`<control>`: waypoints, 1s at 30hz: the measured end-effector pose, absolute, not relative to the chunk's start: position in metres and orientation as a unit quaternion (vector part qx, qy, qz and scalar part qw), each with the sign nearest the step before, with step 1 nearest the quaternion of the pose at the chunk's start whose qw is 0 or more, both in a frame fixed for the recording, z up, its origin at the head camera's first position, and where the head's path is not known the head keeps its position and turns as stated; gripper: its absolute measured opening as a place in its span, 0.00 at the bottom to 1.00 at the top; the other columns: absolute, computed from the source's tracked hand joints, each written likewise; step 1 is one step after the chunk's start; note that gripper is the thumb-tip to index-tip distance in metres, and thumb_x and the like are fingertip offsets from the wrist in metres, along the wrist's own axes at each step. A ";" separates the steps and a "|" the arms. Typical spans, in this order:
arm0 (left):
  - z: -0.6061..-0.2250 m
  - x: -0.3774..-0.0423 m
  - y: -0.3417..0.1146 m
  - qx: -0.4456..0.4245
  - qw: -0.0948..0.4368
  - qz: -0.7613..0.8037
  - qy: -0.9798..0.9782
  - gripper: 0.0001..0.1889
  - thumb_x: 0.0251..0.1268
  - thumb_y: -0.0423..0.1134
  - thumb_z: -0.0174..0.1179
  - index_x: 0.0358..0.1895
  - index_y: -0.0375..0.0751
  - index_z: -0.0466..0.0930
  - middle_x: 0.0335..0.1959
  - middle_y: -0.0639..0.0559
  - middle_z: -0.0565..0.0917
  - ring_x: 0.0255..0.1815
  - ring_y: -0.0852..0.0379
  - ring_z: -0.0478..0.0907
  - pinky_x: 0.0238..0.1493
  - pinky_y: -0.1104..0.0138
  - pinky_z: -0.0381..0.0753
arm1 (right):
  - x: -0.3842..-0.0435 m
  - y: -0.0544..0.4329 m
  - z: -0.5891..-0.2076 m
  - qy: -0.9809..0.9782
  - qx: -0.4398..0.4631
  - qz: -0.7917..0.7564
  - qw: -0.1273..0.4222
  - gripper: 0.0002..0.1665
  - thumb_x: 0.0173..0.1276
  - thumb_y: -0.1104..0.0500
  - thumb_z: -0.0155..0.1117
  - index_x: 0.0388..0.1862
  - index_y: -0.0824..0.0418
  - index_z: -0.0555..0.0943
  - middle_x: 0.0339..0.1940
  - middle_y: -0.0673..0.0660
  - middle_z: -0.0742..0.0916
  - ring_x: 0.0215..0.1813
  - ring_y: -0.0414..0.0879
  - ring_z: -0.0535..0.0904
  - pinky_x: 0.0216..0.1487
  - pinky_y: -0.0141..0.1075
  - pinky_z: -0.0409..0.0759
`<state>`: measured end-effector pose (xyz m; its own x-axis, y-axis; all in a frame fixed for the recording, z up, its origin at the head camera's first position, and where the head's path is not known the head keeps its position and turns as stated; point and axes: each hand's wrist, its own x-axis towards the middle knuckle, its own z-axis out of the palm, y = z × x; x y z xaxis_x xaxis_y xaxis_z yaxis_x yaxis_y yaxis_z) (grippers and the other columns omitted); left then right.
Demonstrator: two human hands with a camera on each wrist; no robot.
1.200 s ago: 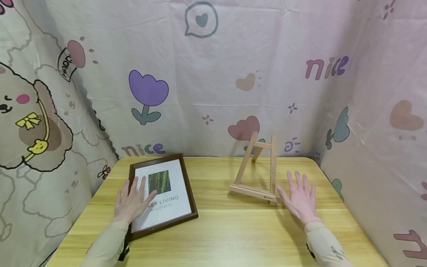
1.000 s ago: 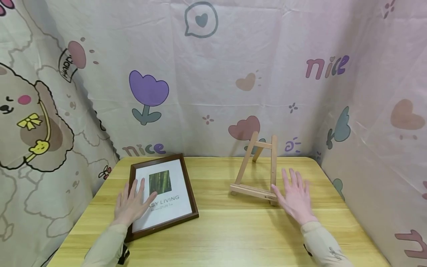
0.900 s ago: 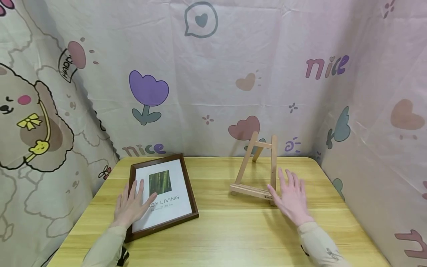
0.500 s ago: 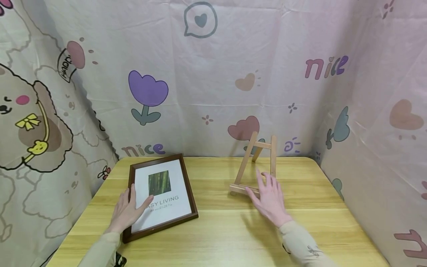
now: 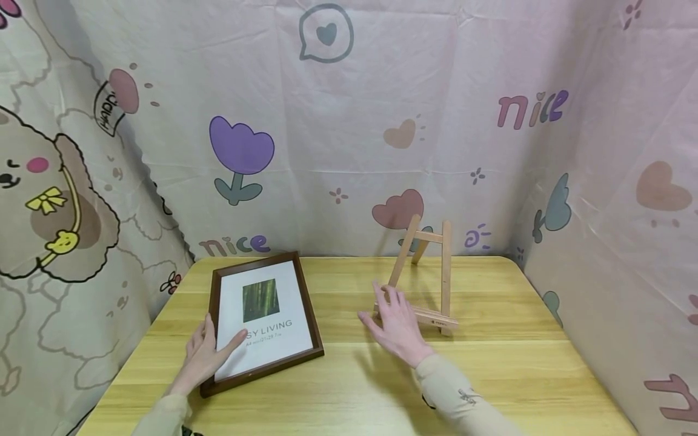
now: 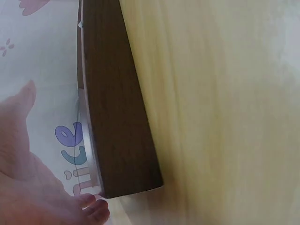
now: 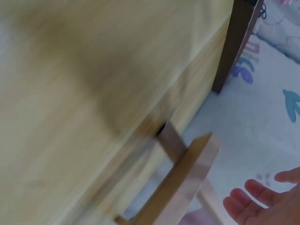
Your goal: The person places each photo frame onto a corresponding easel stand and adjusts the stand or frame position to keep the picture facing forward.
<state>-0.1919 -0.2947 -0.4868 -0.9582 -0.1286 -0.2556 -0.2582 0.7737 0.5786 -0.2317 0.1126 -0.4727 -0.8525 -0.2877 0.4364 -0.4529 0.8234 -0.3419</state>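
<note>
A brown picture frame [image 5: 272,357] with a white insert and a small green picture lies on the left of the table. My left hand [image 5: 203,357] is at its left edge, fingers along the outer side and thumb stretched over the front. In the left wrist view, the fingertips of the left hand [image 6: 28,187] are by the corner of the frame [image 6: 115,103]. A small wooden easel [image 5: 446,272] stands upright at the back right. My right hand [image 5: 400,324], fingers spread, is in front of the easel's left leg, hiding part of its ledge. The right wrist view shows the right hand [image 7: 269,199] apart from the ledge [image 7: 187,183].
The wooden table [image 5: 338,387] has rounded back corners. A patterned cloth [image 5: 327,151] hangs close behind it and along both sides. Bare tabletop lies between the picture frame and the easel.
My right hand has moved left from the easel's right side, across its front, to its left leg. My left hand has slid back toward the picture frame's left edge. Frame and easel stay put.
</note>
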 end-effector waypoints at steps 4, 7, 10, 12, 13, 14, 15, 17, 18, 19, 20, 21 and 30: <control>-0.489 -0.189 -0.296 -0.105 0.102 0.331 0.932 0.67 0.65 0.72 0.52 0.74 0.29 0.12 0.75 0.15 0.27 0.74 0.13 0.27 0.69 0.23 0.40 | -0.231 0.097 -0.474 -0.934 0.211 0.244 0.151 0.46 0.74 0.37 0.54 0.81 0.61 0.57 0.67 0.67 0.75 0.66 0.62 0.72 0.63 0.57 0.77; -0.492 -0.188 -0.297 -0.107 0.102 0.333 0.931 0.68 0.64 0.71 0.54 0.74 0.27 0.13 0.75 0.15 0.28 0.74 0.14 0.29 0.70 0.23 0.41 | -0.231 0.086 -0.475 -0.931 0.218 0.268 0.116 0.47 0.75 0.36 0.52 0.81 0.61 0.56 0.69 0.67 0.73 0.67 0.62 0.71 0.63 0.58 0.77; -0.495 -0.186 -0.299 -0.105 0.101 0.337 0.930 0.69 0.63 0.70 0.57 0.74 0.24 0.15 0.74 0.13 0.30 0.73 0.14 0.30 0.69 0.24 0.42 | -0.231 0.077 -0.476 -0.925 0.227 0.295 0.078 0.47 0.76 0.36 0.52 0.82 0.60 0.54 0.71 0.67 0.72 0.70 0.63 0.70 0.66 0.60 0.76; -0.498 -0.185 -0.301 -0.101 0.102 0.342 0.929 0.70 0.62 0.69 0.59 0.74 0.23 0.15 0.74 0.13 0.30 0.73 0.14 0.29 0.69 0.24 0.42 | -0.231 0.072 -0.477 -0.920 0.233 0.311 0.053 0.47 0.76 0.36 0.52 0.83 0.59 0.53 0.72 0.67 0.71 0.71 0.64 0.69 0.67 0.61 0.75; -0.499 -0.184 -0.302 -0.099 0.102 0.345 0.928 0.70 0.61 0.68 0.60 0.74 0.23 0.15 0.74 0.13 0.30 0.73 0.13 0.29 0.68 0.24 0.42 | -0.231 0.070 -0.477 -0.917 0.236 0.320 0.041 0.47 0.76 0.36 0.52 0.83 0.58 0.52 0.72 0.67 0.71 0.72 0.64 0.69 0.68 0.61 0.74; -0.499 -0.184 -0.303 -0.095 0.101 0.346 0.928 0.71 0.61 0.67 0.62 0.74 0.22 0.15 0.73 0.12 0.30 0.72 0.13 0.29 0.68 0.23 0.43 | -0.232 0.068 -0.477 -0.913 0.238 0.329 0.030 0.47 0.76 0.36 0.52 0.83 0.57 0.52 0.73 0.67 0.70 0.73 0.64 0.68 0.69 0.62 0.73; -0.500 -0.184 -0.304 -0.093 0.102 0.349 0.927 0.71 0.60 0.66 0.63 0.74 0.22 0.15 0.73 0.12 0.30 0.72 0.13 0.29 0.68 0.23 0.43 | -0.233 0.065 -0.478 -0.911 0.239 0.336 0.018 0.47 0.76 0.35 0.52 0.83 0.56 0.51 0.74 0.68 0.69 0.73 0.64 0.68 0.70 0.62 0.72; -0.501 -0.184 -0.306 -0.089 0.105 0.353 0.926 0.72 0.58 0.65 0.65 0.74 0.22 0.16 0.73 0.13 0.30 0.72 0.14 0.29 0.68 0.23 0.43 | -0.235 0.061 -0.480 -0.905 0.237 0.353 -0.006 0.48 0.76 0.35 0.52 0.84 0.55 0.50 0.76 0.69 0.67 0.76 0.66 0.65 0.72 0.64 0.69; -0.501 -0.183 -0.307 -0.087 0.106 0.353 0.926 0.72 0.58 0.64 0.67 0.74 0.22 0.16 0.73 0.13 0.30 0.73 0.14 0.29 0.68 0.23 0.43 | -0.236 0.058 -0.482 -0.903 0.235 0.360 -0.017 0.48 0.76 0.35 0.53 0.84 0.54 0.50 0.77 0.71 0.65 0.77 0.66 0.64 0.73 0.65 0.68; -0.501 -0.183 -0.308 -0.084 0.108 0.352 0.926 0.72 0.57 0.64 0.67 0.74 0.22 0.17 0.73 0.13 0.30 0.73 0.14 0.29 0.68 0.23 0.44 | -0.237 0.056 -0.483 -0.901 0.232 0.365 -0.028 0.48 0.75 0.35 0.53 0.84 0.54 0.50 0.78 0.72 0.64 0.78 0.67 0.62 0.73 0.66 0.66; -0.501 -0.182 -0.309 -0.082 0.110 0.350 0.927 0.73 0.57 0.64 0.68 0.74 0.21 0.17 0.73 0.13 0.31 0.72 0.14 0.30 0.69 0.23 0.45 | -0.239 0.054 -0.484 -0.900 0.228 0.370 -0.038 0.49 0.75 0.35 0.53 0.84 0.53 0.50 0.79 0.73 0.62 0.78 0.68 0.60 0.73 0.67 0.65; -0.501 -0.182 -0.311 -0.080 0.112 0.350 0.927 0.73 0.56 0.63 0.69 0.74 0.21 0.17 0.73 0.13 0.31 0.72 0.14 0.31 0.69 0.23 0.45 | -0.240 0.051 -0.485 -0.899 0.225 0.374 -0.048 0.49 0.74 0.34 0.54 0.84 0.54 0.50 0.79 0.73 0.61 0.79 0.69 0.59 0.74 0.68 0.64; -0.505 -0.179 -0.318 -0.066 0.123 0.348 0.927 0.73 0.52 0.61 0.72 0.75 0.19 0.23 0.72 0.11 0.32 0.72 0.15 0.36 0.71 0.24 0.48 | -0.251 0.030 -0.496 -0.885 0.232 0.391 -0.104 0.54 0.69 0.35 0.62 0.83 0.60 0.52 0.75 0.69 0.69 0.70 0.62 0.74 0.69 0.60 0.74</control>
